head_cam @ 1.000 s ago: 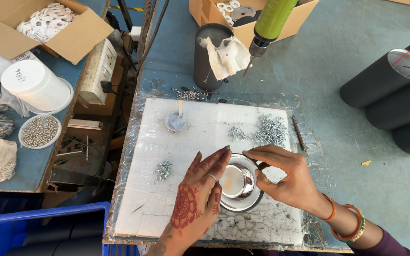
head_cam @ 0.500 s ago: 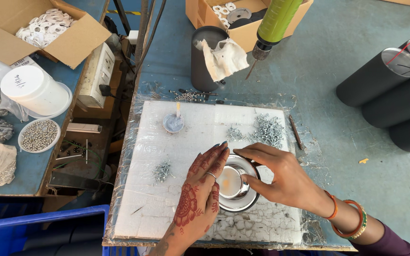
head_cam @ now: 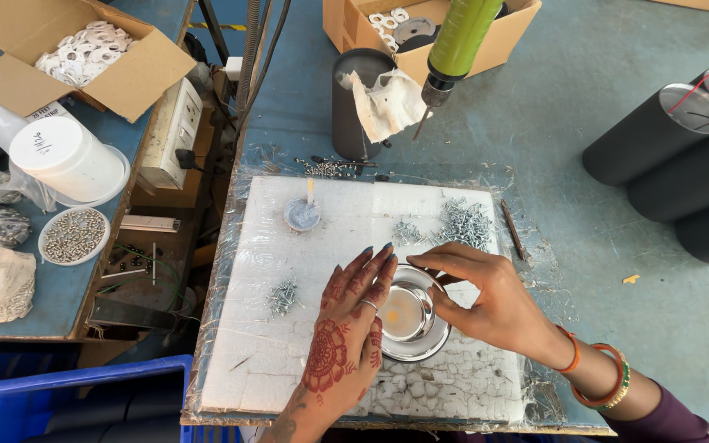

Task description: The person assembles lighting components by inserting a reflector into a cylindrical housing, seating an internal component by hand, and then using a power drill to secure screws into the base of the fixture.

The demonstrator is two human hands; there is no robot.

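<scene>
Where the far-left blue bench ended, an open cardboard box [head_cam: 84, 49] of white rings sat beside a white plastic tub [head_cam: 66, 157] and a shallow dish of small metal beads [head_cam: 73, 235], with crumpled clear bags nearer. A white foam board [head_cam: 289, 361] wrapped in wrinkled clear film covered the near part of the grey-blue surface [head_cam: 617, 123]. On the board lay a small pile of screws [head_cam: 283, 295], a little round cup [head_cam: 302, 214] farther off, and a larger scatter of screws [head_cam: 461, 223] toward the far right. The left hand [head_cam: 346, 336], patterned with reddish-brown henna, lay flat with fingers together along the left rim of a shiny, round, dished metal part [head_cam: 410, 316], which rested on the board's near middle. The right hand [head_cam: 486, 299], bangles at the wrist, curled over the part's far-right rim, thumb and fingertips pinching its edge. Farther away stood a dark cylinder [head_cam: 353, 102] draped with a cloth, a green hanging screwdriver [head_cam: 457, 45], another cardboard box [head_cam: 420, 25], and, far right, three black tubes [head_cam: 674, 156].
</scene>
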